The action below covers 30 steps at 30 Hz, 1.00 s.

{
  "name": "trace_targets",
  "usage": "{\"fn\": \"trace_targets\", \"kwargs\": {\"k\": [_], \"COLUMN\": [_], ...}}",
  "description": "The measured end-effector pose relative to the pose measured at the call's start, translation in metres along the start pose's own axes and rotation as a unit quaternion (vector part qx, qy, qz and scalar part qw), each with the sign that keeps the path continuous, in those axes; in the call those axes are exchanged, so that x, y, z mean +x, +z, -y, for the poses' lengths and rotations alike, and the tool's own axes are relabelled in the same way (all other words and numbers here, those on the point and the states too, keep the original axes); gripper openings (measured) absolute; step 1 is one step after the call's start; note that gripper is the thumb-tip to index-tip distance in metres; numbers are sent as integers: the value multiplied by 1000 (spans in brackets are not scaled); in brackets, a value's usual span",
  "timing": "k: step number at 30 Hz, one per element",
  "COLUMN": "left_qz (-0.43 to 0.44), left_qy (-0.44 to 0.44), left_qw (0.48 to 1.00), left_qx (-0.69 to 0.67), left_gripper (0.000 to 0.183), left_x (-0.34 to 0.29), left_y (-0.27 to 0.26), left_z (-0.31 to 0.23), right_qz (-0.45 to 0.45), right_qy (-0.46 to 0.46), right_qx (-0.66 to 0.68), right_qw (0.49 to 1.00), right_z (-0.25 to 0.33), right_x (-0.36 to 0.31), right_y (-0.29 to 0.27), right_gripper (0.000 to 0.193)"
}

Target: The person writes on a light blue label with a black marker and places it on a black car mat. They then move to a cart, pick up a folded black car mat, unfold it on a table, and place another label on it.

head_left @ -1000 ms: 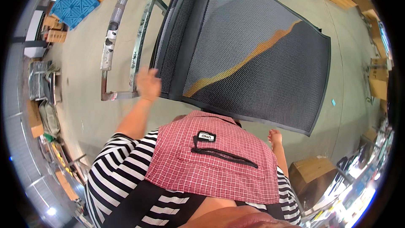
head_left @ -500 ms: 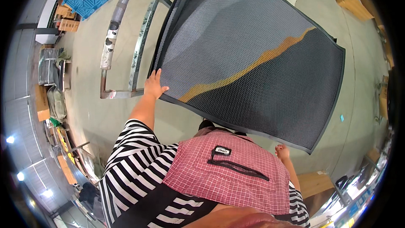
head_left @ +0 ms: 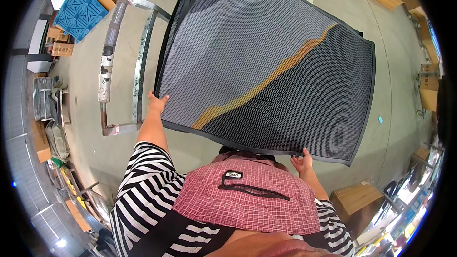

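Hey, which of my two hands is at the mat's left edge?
Your left hand, beside the near-left corner of the patterned mat. Your right hand is instead at the near edge, short of the right corner.

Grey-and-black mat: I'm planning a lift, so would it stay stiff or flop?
The mat is probably floppy, as its far-left corner appears folded over. Its honeycomb texture likely resists slipping.

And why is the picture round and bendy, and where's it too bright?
Head view: the fisheye lens rounds the picture, leaving black corners, and bends edges near the rim; head view, lower left: a lamp glares; head view, middle: the mat and left hand look fairly sharp.
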<state>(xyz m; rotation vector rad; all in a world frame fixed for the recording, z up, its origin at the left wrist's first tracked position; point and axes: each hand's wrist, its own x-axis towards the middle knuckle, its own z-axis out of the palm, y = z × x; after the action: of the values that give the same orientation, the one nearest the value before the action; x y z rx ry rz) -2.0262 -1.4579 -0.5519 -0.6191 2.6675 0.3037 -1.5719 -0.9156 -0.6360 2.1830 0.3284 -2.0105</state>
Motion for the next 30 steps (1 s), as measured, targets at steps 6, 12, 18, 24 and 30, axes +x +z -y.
{"fn": "trace_targets", "kwargs": {"k": [6,12,18,24,30], "left_qz": [48,129,356,346,400], "left_qy": [46,81,29,54,38], "left_qw": [996,971,823,809,775], "left_qx": [-67,-185,-442,-472,-488], "left_gripper": [79,76,53,48,50], "left_x": [6,-18,-40,-65,-72], "left_y": [-18,-82,-156,-162,-189], "left_z": [15,-11,-59,-82,-147], "right_qz": [-47,-121,-53,-67,-59], "right_qy": [-35,-45,-64,11,-34], "right_qx": [75,61,60,75,109], "right_qw": [995,990,995,995,992], "right_z": [2,0,6,-12,-29], "right_x": [21,16,3,-26,-4], "right_y": [-9,0,-4,25,15], "right_gripper": [60,57,61,66,56]}}
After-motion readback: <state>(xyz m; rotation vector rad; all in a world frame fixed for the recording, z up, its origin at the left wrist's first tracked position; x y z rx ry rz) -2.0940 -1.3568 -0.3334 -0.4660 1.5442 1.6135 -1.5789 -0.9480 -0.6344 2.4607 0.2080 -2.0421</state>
